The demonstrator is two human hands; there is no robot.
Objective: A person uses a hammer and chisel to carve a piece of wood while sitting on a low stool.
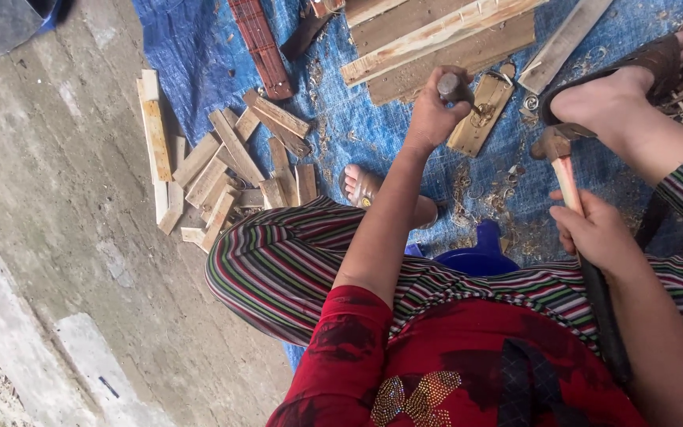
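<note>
Concrete floor [65, 198], far left, bare and grey. Pile of short wood offcuts [231, 170], lying at the edge of the blue tarp [199, 55]. Longer planks [436, 39], stacked across the tarp's top. Left hand [436, 111]: fingers wrapped tight around the handle of a chisel [456, 87], held upright with its tip on a small wooden block [484, 111] that lies flat on the tarp among wood shavings [476, 190]. A sandalled foot [361, 188] shows just below the left forearm. Right hand [594, 233]: fingers closed around the handle of a hammer [563, 158], whose metal head hangs near the block's right side, apart from the chisel. Another foot [618, 95] in a dark sandal rests at the upper right.
</note>
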